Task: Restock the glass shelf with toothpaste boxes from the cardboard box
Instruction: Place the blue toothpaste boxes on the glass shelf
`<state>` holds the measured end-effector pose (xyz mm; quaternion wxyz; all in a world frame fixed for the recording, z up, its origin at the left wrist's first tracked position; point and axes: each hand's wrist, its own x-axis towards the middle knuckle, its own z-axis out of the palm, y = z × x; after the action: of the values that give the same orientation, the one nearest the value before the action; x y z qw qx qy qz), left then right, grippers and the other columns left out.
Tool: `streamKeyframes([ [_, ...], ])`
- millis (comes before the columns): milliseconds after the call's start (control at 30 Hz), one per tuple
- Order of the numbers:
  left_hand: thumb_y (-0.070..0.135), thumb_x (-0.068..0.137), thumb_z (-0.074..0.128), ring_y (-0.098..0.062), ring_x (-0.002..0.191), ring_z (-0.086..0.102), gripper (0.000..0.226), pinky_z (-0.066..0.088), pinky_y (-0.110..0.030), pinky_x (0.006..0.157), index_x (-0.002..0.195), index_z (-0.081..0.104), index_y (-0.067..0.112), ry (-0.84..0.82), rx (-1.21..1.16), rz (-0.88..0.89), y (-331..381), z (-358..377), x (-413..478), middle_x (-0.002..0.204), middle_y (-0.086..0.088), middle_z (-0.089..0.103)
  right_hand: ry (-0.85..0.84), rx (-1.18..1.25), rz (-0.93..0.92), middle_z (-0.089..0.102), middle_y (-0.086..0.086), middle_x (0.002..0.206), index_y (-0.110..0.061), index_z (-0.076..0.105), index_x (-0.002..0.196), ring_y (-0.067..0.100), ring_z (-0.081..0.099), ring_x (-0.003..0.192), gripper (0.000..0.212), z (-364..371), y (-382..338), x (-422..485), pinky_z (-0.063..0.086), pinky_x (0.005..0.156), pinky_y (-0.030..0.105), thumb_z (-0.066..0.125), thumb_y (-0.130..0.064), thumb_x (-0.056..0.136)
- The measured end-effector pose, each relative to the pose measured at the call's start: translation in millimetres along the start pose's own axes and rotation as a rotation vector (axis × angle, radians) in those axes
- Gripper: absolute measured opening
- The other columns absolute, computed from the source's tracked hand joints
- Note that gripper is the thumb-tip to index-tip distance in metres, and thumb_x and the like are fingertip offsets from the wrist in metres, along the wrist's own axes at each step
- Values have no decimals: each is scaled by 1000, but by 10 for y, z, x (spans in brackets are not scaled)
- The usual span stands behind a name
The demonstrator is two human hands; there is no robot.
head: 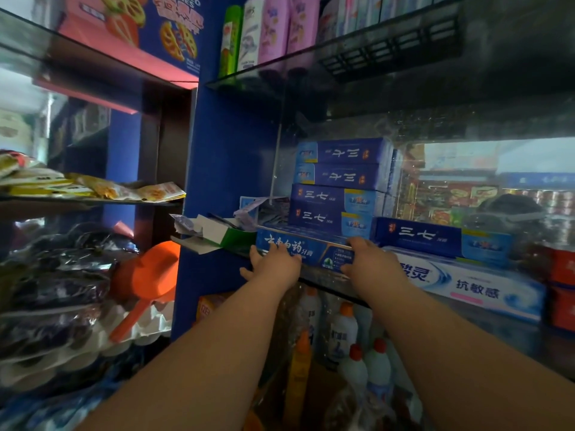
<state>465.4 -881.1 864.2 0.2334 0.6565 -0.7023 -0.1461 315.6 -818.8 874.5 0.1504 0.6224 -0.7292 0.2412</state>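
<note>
so the toothpaste box (306, 247) sits lengthwise along the glass shelf (326, 280) front edge. left hand (275, 264) fingers (280, 250) look flat against its face (dim, not sure), right hand (371, 259) grips its right end, both equally near

"三七" on stacked blue boxes (320, 197), "抗敏感" on the white box (476, 287), "牙膏" on the front blue box (311, 247).

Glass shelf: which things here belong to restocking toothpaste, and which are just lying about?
Job: toothpaste box, left hand, right hand, glass shelf, stacked boxes.
Lying about: orange scoop, bottles, snack packets, torn carton.
</note>
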Motion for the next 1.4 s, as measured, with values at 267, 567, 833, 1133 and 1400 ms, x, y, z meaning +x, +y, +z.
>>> streamKeyframes([
  [267, 27, 103, 28, -23, 148, 7, 49, -8, -39, 119, 147, 29, 7, 228, -399, 323, -201, 71, -349, 158, -8, 20, 82, -136, -71, 44, 9, 139, -19, 39, 136, 33, 41, 121, 55, -227, -164, -257, 41, 95, 44, 52, -47, 91],
  [567, 24, 101, 38, -24, 146, 19, 48, 15, -35, 120, 147, 32, 14, 306, -563, 270, -875, 479, -1187, 156, -9, 27, 353, 156, -487, 56, 5, 129, -17, 59, 120, 27, 51, 117, 33, 396, -555, -1523, 45, 95, 42, 49, -22, 89],
  [833, 40, 90, 50, -26, 133, 44, 53, 34, -35, 112, 140, 47, 22, -106, -569, -194, -2194, 2229, -2233, 144, -9, 47, -155, 233, -380, 62, 15, 110, -7, 60, 118, 38, 59, 99, 39, 2096, -116, -3012, 50, 81, 43, 52, -21, 82],
  [1133, 20, 99, 49, -25, 92, 57, 50, 48, -38, 88, 144, 36, 1, -480, -579, -740, -3178, 3871, -3378, 121, -18, 58, -1052, 346, 13, 43, 8, 143, -16, 29, 147, 24, 48, 124, 65, 3475, 411, -4690, 40, 99, 30, 61, -29, 92],
  [1400, 20, 92, 59, -36, 115, 56, 43, 48, -47, 97, 133, 49, 11, -308, -890, -1059, -3636, 4774, -3687, 131, -16, 55, -1261, 310, 96, 41, 12, 146, -17, 15, 150, 29, 46, 129, 83, 4275, 450, -5582, 42, 104, 40, 66, -33, 86],
])
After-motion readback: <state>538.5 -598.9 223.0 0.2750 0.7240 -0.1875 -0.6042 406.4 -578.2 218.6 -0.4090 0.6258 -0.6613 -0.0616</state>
